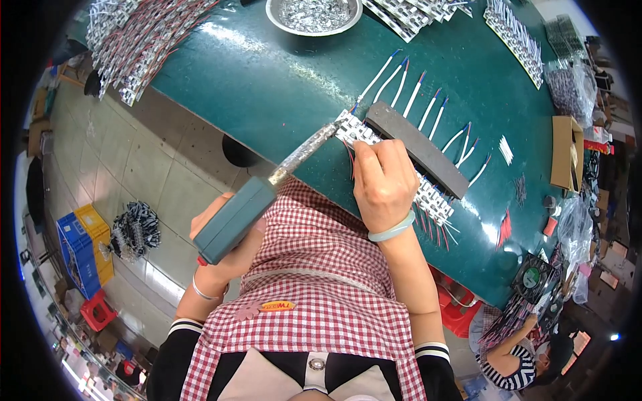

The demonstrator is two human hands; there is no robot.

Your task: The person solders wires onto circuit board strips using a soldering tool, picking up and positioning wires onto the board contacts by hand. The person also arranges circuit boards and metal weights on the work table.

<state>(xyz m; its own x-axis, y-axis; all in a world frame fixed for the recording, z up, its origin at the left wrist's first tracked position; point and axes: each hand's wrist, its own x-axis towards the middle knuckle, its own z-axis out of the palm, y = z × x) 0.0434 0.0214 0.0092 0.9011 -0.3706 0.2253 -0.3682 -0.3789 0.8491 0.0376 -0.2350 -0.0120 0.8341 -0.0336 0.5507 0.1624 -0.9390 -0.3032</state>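
My left hand is wrapped round the green handle of a soldering iron. Its long metal barrel slants up to the left end of a strip of small white circuit boards, where the tip meets the strip. Over the middle of that strip is my right hand, fingers curled and pressed together; whatever they pinch is hidden. A dark grey bar lies along the strip's far side. Beyond it several white cables with red and blue ends fan out. Short red wires hang from the near edge.
A metal bowl of small silvery parts stands at the far edge of the green table. Wired board strips are piled far left. Loose red wires and a cardboard box are at right. Another person sits lower right.
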